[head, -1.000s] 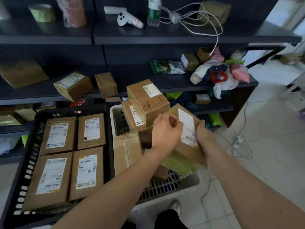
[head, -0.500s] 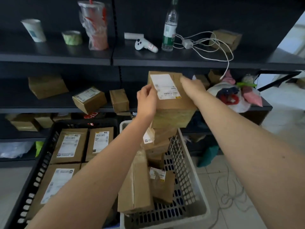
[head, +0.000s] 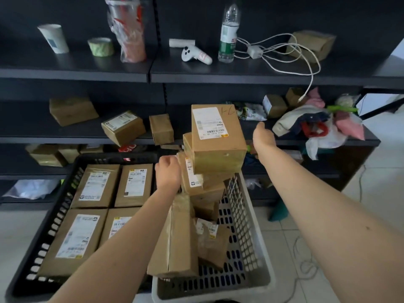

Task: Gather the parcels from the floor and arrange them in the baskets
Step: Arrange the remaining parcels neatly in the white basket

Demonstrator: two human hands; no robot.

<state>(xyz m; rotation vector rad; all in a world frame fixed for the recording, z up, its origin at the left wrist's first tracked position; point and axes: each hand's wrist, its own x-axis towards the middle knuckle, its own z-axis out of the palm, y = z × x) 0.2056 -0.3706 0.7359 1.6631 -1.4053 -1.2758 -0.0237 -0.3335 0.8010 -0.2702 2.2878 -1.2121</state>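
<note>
The labelled parcel [head: 216, 136], held in both hands 0.5 s ago, now sits on top of the leaning stack [head: 196, 184] in the white basket [head: 258, 259]. The right hand [head: 263, 137] has let go, grip wide, just beside it. The left hand [head: 168, 171] has dropped against the stack's side with its fingers hidden, so its grip I cannot tell. The placement looks done, though the stack seems tippy

On the top shelf [head: 87, 71] a paper cup [head: 53, 38], tape roll [head: 101, 46], white controller [head: 194, 55], water bottle [head: 228, 36] and charger [head: 254, 51] are ranged; clothes [head: 317, 125] are heaped one shelf below
</note>
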